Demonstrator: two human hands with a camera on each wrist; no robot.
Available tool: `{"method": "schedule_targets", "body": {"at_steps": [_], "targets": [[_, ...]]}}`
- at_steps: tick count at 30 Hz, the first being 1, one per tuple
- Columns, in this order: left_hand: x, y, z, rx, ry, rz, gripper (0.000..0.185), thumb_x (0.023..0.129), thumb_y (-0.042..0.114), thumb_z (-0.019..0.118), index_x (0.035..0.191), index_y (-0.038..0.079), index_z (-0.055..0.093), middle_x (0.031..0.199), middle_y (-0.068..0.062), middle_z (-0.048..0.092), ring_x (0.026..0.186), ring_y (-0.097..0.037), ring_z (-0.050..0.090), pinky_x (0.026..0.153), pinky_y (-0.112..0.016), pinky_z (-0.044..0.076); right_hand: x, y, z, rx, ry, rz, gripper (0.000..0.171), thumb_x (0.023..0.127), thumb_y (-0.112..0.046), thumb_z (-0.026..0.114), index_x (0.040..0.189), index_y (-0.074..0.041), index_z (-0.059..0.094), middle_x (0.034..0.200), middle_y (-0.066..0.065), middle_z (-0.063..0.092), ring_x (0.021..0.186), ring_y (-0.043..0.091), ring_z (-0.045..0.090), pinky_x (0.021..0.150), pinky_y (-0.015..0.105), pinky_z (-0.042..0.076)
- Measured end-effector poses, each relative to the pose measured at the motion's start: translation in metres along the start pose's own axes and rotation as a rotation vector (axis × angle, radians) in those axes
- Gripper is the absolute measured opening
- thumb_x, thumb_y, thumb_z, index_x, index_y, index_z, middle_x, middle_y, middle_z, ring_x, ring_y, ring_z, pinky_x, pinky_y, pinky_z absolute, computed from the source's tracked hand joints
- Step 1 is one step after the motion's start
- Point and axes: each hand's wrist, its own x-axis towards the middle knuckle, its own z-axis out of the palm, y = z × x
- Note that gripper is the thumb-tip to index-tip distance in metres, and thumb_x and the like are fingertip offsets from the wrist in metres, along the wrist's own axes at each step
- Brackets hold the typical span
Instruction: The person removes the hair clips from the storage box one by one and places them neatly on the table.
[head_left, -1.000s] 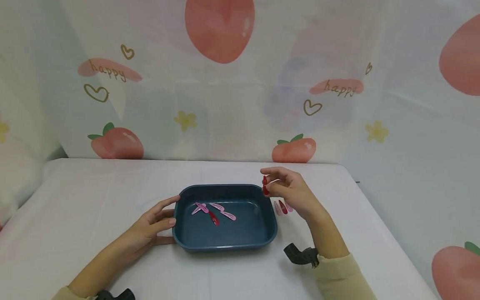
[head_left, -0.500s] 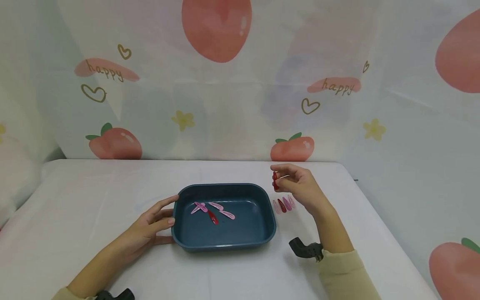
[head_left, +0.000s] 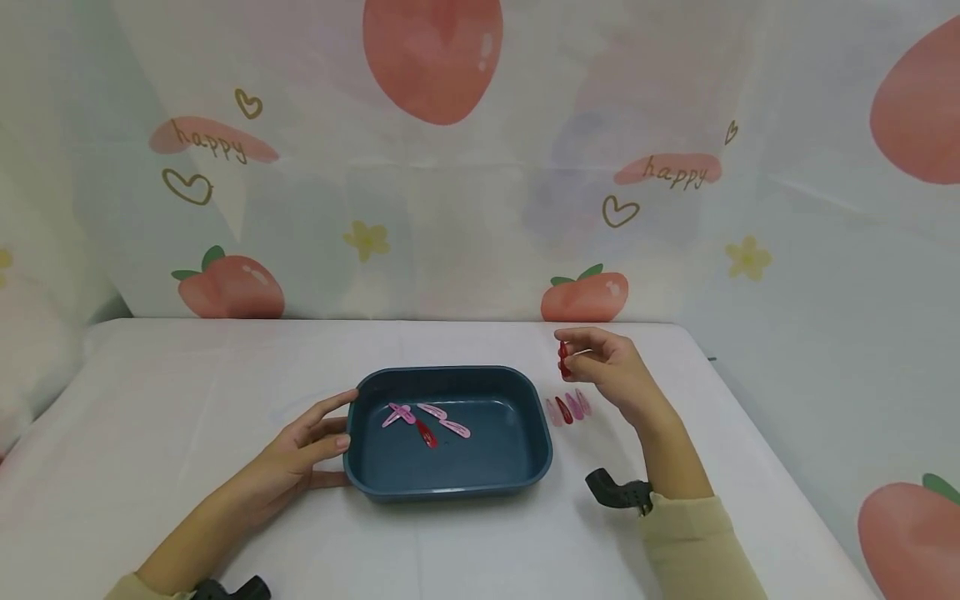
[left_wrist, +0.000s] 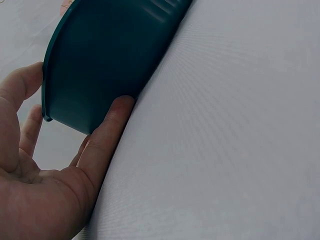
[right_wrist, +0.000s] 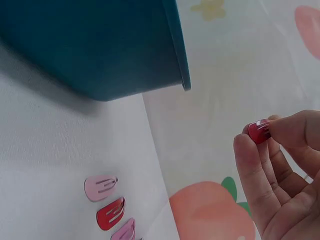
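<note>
My right hand [head_left: 611, 373] pinches a red snap hair clip [right_wrist: 259, 131] between thumb and fingers, raised above the table behind a row of clips. That row holds a pale pink clip [head_left: 553, 412], a red clip [head_left: 564, 410] and further pink clips [head_left: 574, 407], lying side by side right of a dark teal tray [head_left: 487, 471]. Inside the tray are several pink clips [head_left: 455, 429] and one red clip [head_left: 426, 434]. With fingers spread, my left hand [head_left: 296, 454] touches the tray's left wall and rim; the left wrist view shows its fingertips against the outside.
A white cloth [head_left: 247, 375] covers the table, whose far edge meets a fabric backdrop [head_left: 450, 217] printed with peaches, hearts and flowers. Black wrist cameras [head_left: 618, 490] are worn on both arms.
My right hand has moved right and slightly up, from the tray's far right corner to above the row, with the red hair clip still pinched. The left hand has stayed at the tray.
</note>
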Motion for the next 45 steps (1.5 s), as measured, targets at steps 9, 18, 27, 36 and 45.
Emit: {"method": "schedule_targets", "body": {"at_steps": [9,18,27,36,45], "targets": [[0.000,0.000,0.001,0.003,0.010,-0.006,0.056,0.092,0.016,0.055,0.139,0.036,0.033,0.141,-0.015,0.028,0.121,-0.037,0.042,0.081,-0.053,0.048,0.000,0.008,-0.006,-0.014,0.027,0.043,0.031,0.090,-0.005,0.054,0.121,-0.005,0.056,0.102,0.022,0.052,0.084,0.029,0.063,0.076,0.032,0.054],[-0.001,0.001,0.001,-0.006,-0.009,0.004,0.056,0.093,0.015,0.054,0.140,0.035,0.031,0.141,-0.016,0.027,0.121,-0.037,0.041,0.082,-0.053,0.048,0.000,0.022,-0.013,-0.047,0.068,0.117,0.031,0.090,-0.006,0.054,0.121,-0.006,0.056,0.103,0.021,0.053,0.087,0.031,0.062,0.075,0.033,0.054],[0.000,0.002,0.001,0.003,0.008,0.000,0.056,0.092,0.017,0.056,0.139,0.036,0.033,0.141,-0.014,0.029,0.121,-0.037,0.041,0.081,-0.053,0.048,0.000,0.025,-0.017,-0.086,0.044,0.187,0.033,0.090,-0.004,0.053,0.123,-0.001,0.054,0.107,0.024,0.053,0.094,0.037,0.058,0.077,0.036,0.053],[0.000,0.001,0.002,0.006,0.016,0.001,0.055,0.092,0.017,0.056,0.139,0.037,0.034,0.140,-0.014,0.029,0.121,-0.037,0.041,0.081,-0.053,0.048,0.003,0.047,-0.020,-0.156,0.024,0.240,0.033,0.089,-0.008,0.055,0.122,-0.002,0.055,0.101,0.019,0.054,0.088,0.031,0.059,0.076,0.036,0.054],[0.000,0.001,0.001,-0.005,0.010,0.001,0.055,0.092,0.016,0.055,0.139,0.036,0.033,0.140,-0.014,0.029,0.121,-0.037,0.041,0.081,-0.053,0.048,0.002,0.054,-0.022,-0.235,0.023,0.293,0.031,0.089,-0.010,0.056,0.120,-0.006,0.058,0.102,0.015,0.057,0.088,0.027,0.058,0.074,0.031,0.054]]}}
